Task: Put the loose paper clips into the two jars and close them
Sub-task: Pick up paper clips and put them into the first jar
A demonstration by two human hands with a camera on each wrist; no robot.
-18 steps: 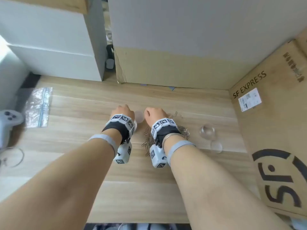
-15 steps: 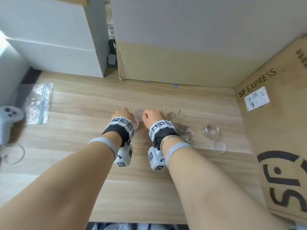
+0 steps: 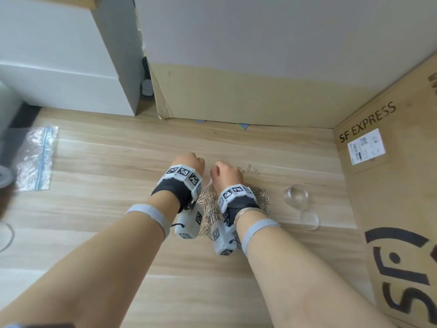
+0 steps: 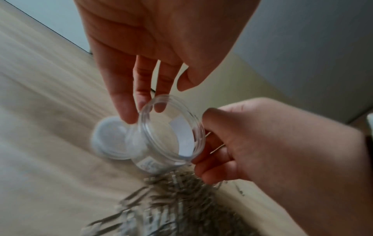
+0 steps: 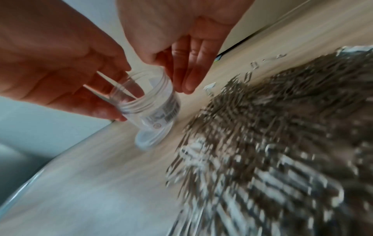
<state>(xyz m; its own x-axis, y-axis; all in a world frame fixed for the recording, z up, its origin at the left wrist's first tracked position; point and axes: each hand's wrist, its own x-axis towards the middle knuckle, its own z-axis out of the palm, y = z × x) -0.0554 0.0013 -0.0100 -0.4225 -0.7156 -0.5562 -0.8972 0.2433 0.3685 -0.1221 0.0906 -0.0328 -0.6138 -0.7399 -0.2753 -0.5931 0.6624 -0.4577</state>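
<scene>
Beside the paper clips (image 3: 260,200), the left hand (image 4: 161,47) now holds the open jar (image 4: 171,132), tilted. The right hand (image 4: 272,143), fingers curled, has closed in on its rim; filling looks imminent.

head — high, facing down | wrists — close, along fingers (image 4: 141,89) | shared: open jar (image 4: 171,132), paper clips (image 5: 282,127)

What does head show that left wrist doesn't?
Only head: the second jar and its flat lid, to the right of the pile, plus a zip bag and the SF Express box. Only left wrist: the open jar that the left hand holds at the rim, and a white lid behind it. Both: the left hand, the right hand and the paper clips.
</scene>
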